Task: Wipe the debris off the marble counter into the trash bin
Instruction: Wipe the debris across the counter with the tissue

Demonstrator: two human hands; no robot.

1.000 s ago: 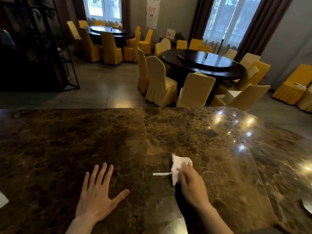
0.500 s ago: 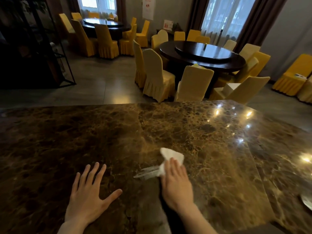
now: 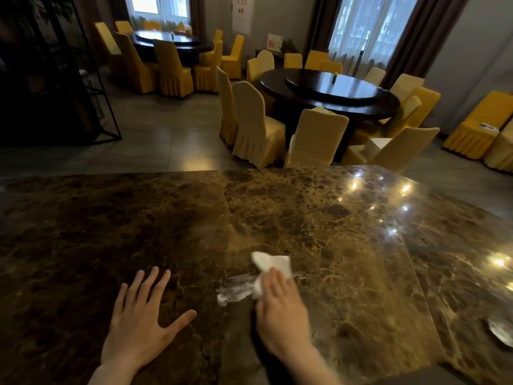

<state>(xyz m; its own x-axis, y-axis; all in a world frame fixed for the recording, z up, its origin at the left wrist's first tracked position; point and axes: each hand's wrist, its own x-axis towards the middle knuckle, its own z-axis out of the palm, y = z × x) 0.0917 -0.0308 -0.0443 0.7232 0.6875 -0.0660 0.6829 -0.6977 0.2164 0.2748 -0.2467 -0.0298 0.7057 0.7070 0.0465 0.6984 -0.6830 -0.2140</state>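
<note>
Head view, looking forward and down across a brown marble counter (image 3: 347,245), polished, with ceiling-light glare at the right. Left hand (image 3: 138,326) laid flat on the counter, palm down, fingers fully spread, thumb out to the right, nothing held. Right hand (image 3: 280,312) palm down just right of the left hand, apart from it, fingers (image 3: 273,279) extended and close together, pressing on a white tissue (image 3: 270,266). Tissue crumpled, near part pinned under the fingertips, far part sticking out beyond them on the counter; pressed flat rather than pinched, thumb position not visible. Pale smeared debris (image 3: 236,290) on the counter directly left of the right hand, touching the tissue's left edge, lying between the two hands; blurred, makeup unclear. Grey shiny item (image 3: 501,330) at the right frame edge on the counter, cut off, identity unclear. Trash bin not visible. Beyond the counter's far edge: grey floor (image 3: 166,134), a dark round table (image 3: 330,93) at centre right ringed by cream and yellow covered chairs (image 3: 255,126), a second round table (image 3: 169,41) with yellow chairs at rear left. Black metal shelf frame (image 3: 91,79) at far left. Curtained windows (image 3: 369,31) along the back wall, a white poster (image 3: 241,13) between them.
</note>
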